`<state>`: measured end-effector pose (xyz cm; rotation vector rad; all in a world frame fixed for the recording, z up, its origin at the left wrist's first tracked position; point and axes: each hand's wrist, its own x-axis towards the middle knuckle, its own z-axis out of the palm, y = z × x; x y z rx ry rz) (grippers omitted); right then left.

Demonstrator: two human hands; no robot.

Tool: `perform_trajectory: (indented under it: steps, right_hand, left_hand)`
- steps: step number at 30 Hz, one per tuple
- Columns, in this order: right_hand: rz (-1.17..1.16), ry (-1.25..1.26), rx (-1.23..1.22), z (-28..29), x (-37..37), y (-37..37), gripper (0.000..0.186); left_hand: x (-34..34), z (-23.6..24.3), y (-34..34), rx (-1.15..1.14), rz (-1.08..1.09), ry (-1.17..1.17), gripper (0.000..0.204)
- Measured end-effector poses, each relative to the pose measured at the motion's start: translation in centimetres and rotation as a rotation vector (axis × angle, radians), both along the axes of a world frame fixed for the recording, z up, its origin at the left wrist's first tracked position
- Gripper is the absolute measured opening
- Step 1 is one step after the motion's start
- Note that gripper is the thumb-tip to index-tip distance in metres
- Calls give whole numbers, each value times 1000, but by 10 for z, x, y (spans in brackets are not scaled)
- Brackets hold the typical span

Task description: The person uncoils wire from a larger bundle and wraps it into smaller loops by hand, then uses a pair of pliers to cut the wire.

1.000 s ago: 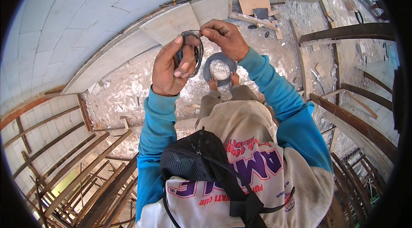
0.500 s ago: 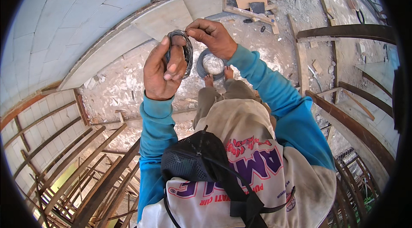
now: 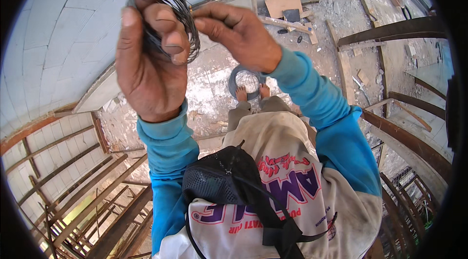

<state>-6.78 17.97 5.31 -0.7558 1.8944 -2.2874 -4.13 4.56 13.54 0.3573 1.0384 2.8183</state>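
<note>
My left hand (image 3: 152, 81) is raised at the upper left, its fingers hooked through a small coil of thin dark wire (image 3: 194, 47). Several loops of the coil hang around those fingers. At the coil's right edge, my right hand (image 3: 243, 37) has thumb and forefinger pinched together on the wire; the exact spot held is too fine to make out. Below the hands, a larger coil of grey wire (image 3: 232, 84) lies on the floor by my bare feet.
A pale block wall (image 3: 53, 29) rises ahead and to the left. Dark wooden bars (image 3: 114, 220) stand at the lower left, with more timber beams (image 3: 404, 142) at the right. Boards and scraps (image 3: 285, 5) lie on the dusty floor ahead.
My left hand has moved up and left with the small wire coil, and looks larger in view. The right hand has risen slightly and shifted left, still pinching at the coil's edge.
</note>
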Motion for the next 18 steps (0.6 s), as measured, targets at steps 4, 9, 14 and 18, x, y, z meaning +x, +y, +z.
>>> perform_trajectory:
  steps: [4,9,14,18]
  right_hand:
    - [-13,31,-91,1,-10,-6,29]
    - [-101,138,33,-13,-29,-8,28]
    - [-136,158,17,-19,-42,-20,29]
    - [-199,191,222,7,-59,-21,28]
  left_hand:
    - [-11,2,-5,-105,-12,189,43]
    - [-20,-14,-18,-169,63,116,43]
    - [-37,-8,-9,-126,145,93,35]
    - [-58,-3,-13,-69,197,215,32]
